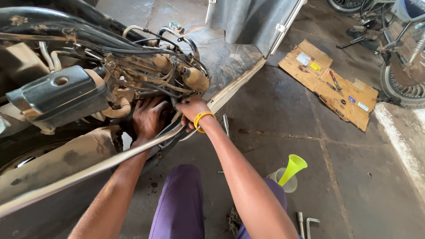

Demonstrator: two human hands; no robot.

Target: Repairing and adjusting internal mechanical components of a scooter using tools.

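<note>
The scooter [133, 88] sat stripped at the left of the frame, panels off, likely so the muddy engine [155, 66] and its cables [146, 48] could be reached; both hands were pushed into the gap beneath them at centre; the left hand [149, 118] lay curled against a dark part, though what it gripped I could not tell; the right hand [191, 110], with a yellow wristband [201, 120], was closed around something just under the engine, its fingers hidden; a chrome bar [88, 170] crossed both forearms; a yellow funnel [292, 168] stood lower right, well apart, and flattened cardboard [327, 84] held small tools upper right.
</note>
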